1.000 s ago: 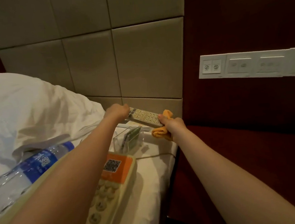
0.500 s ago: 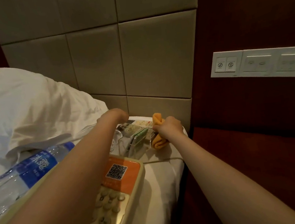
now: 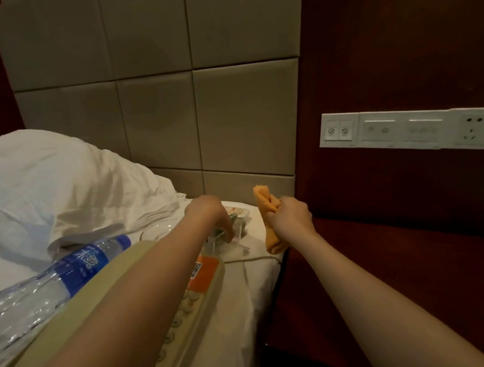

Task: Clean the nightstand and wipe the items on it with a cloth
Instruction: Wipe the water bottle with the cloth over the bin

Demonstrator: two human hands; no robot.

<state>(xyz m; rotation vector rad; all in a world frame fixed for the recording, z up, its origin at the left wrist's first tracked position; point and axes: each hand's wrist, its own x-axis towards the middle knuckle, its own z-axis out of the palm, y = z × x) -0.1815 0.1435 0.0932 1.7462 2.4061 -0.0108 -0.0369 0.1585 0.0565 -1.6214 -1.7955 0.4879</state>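
My right hand (image 3: 292, 217) grips a bunched orange cloth (image 3: 266, 207) above the bed's right edge. My left hand (image 3: 208, 212) reaches down onto a clear card holder (image 3: 239, 236) with a green card inside, fingers curled over its top edge. A beige remote (image 3: 239, 212) lies on the white sheet just behind the holder, partly hidden by the hand. A beige phone (image 3: 207, 274) with an orange label sits under my left forearm. A water bottle (image 3: 89, 261) with a blue label lies beside it. The dark wood nightstand (image 3: 389, 273) is bare to the right.
A white pillow (image 3: 45, 186) fills the left. A padded headboard (image 3: 228, 111) rises behind the bed. A white switch and socket panel (image 3: 406, 131) is fixed to the wood wall above the nightstand. The phone cord (image 3: 256, 258) runs across the sheet toward the bed edge.
My left hand has set the remote down on the sheet and moved onto the card holder. My right hand lifted the cloth off the remote and drew back to the right.
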